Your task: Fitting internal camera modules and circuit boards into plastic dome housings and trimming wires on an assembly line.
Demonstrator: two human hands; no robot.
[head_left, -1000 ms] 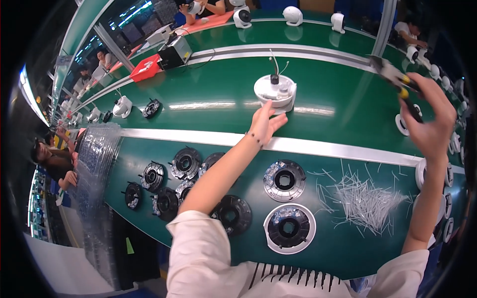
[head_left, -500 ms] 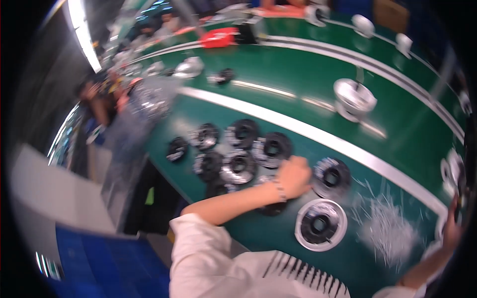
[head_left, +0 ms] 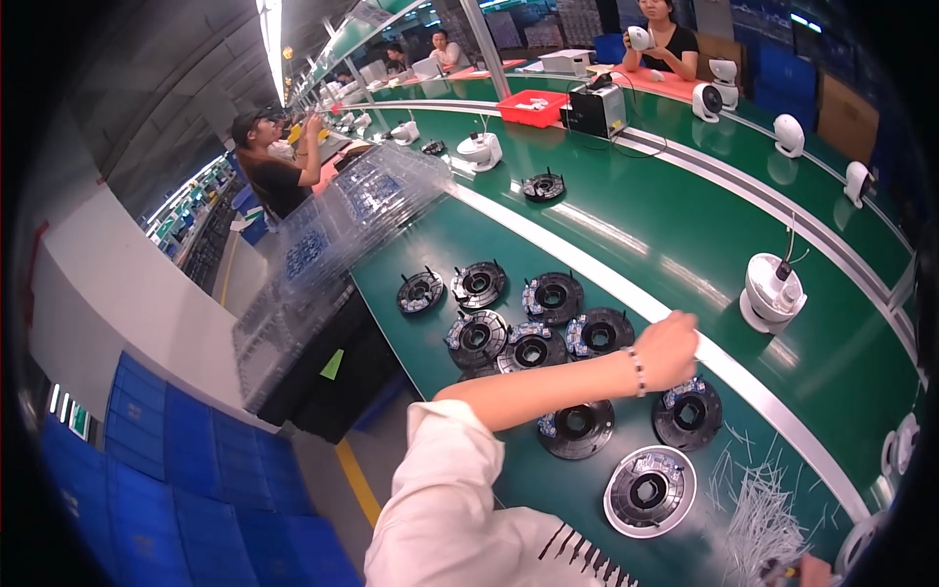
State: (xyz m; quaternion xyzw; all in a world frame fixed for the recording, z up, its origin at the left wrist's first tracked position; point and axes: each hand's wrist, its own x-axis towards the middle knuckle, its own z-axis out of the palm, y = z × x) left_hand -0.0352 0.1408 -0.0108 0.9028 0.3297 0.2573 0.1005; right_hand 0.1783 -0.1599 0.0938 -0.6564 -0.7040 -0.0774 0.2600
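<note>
Black plastic is most of what I've got here. The disc [head_left: 685, 432] nearest my left grip [head_left: 670, 350] lies on the green counter [head_left: 562, 489], close to the pale metal strip [head_left: 763, 406]. My left fingers look curled under, but the knuckles hide them, so I can't tell if there's anything in there. My right grip [head_left: 815, 570] is a blurry sliver at the bottom edge beside a bit of something yellow [head_left: 775, 567], so no idea if it's clenched or loose.

Handling-wise, I'd guess the disc is light, stiff and a little slippery. The fragile bit is probably the blue-and-white circuit board [head_left: 682, 393] on its far side, so I'd pinch the bare rim nearer me.

Shape-wise it's rings within rings around a centre hole. Some of the other discs [head_left: 494, 293] have little posts sticking up, and one sits inside a smooth white round shell [head_left: 650, 533]. Beside that there's a messy heap of skinny whitish strips [head_left: 768, 519]. Past the metal: a rounded white housing [head_left: 768, 298], thin wires poking up.
</note>
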